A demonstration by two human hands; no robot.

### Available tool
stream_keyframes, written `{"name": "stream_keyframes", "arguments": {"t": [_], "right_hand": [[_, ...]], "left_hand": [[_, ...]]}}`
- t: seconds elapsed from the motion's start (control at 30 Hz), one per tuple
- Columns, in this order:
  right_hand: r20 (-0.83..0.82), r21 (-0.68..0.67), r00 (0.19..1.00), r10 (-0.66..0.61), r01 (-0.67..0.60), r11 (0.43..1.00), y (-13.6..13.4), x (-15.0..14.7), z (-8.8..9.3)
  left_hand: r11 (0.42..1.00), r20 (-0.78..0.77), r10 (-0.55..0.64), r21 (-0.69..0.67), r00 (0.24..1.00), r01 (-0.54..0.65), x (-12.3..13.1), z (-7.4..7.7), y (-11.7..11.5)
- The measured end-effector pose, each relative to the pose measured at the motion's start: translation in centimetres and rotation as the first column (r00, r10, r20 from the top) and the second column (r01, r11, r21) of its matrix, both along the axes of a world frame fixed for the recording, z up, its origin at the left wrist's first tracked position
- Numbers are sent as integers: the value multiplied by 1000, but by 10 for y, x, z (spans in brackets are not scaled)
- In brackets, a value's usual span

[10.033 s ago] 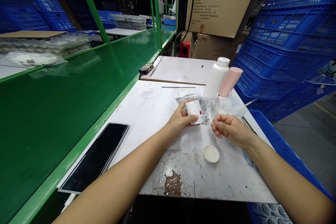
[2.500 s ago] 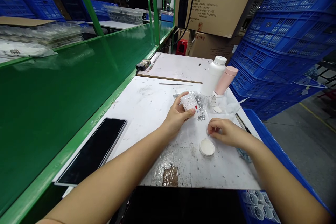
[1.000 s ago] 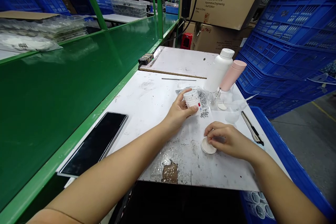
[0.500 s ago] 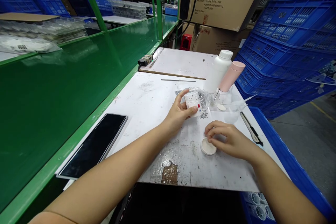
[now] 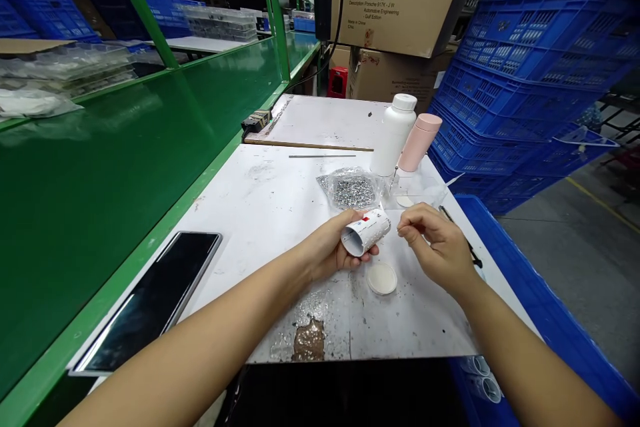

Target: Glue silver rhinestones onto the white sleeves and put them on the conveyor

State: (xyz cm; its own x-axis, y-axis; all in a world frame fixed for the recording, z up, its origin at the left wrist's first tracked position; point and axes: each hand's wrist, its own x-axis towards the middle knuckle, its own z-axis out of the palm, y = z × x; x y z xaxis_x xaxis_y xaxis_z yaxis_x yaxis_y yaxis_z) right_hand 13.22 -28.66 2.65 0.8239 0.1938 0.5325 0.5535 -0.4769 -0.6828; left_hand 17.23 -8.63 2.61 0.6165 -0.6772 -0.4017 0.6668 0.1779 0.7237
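Note:
My left hand [image 5: 340,247] is wrapped round a white cylinder [image 5: 373,228] with a red mark, tilted so that its hollow end faces me. To the right of the cylinder, my right hand [image 5: 433,240] has its thumb and fingers pinched together; what they hold, if anything, is too small to make out. Below the cylinder a small round white dish [image 5: 382,279] lies on the table. Behind my left hand sits a clear plastic bag [image 5: 353,188] of small silvery parts.
A white bottle [image 5: 394,137] and a pink bottle [image 5: 420,142] stand at the back. A phone [image 5: 150,300] lies at left, a cutter [image 5: 470,247] at right. Blue crates [image 5: 530,73] are stacked beyond the table [image 5: 235,213]; a green conveyor [image 5: 150,127] runs along the left.
The cylinder has come nearer and been turned so its open end faces me. My right hand has lifted away from the dish, its fingers closer together. The camera view has shifted.

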Motion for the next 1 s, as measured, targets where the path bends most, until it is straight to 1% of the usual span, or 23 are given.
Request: {"name": "stream_keyframes", "arguments": {"t": [0.1,0.2,0.37,0.5,0.7,0.9,1.0], "right_hand": [[13,-20,999,43,-43,999,3,0,-2],[26,-38,997,66,-65,997,4,0,-3],[76,-63,995,59,-54,997,6,-2,-3],[94,-80,994,54,-46,996,7,-3,-3],[116,-90,992,46,-36,995,8,-3,-5],[40,17,999,27,-28,999,6,-1,-10],[22,6,999,26,-26,1000,6,-2,-10]], "left_hand": [[999,-89,-41,15,995,42,0,1,-1],[999,-133,-44,6,990,45,1,4,-1],[999,-189,-45,-22,981,42,0,9,-1],[998,-229,-56,-32,972,50,-1,9,-1],[998,-220,-57,-28,974,52,-2,9,-1],[998,-161,-66,-2,985,66,-3,8,-1],[998,-129,-70,-3,989,70,-2,7,-1]]}}
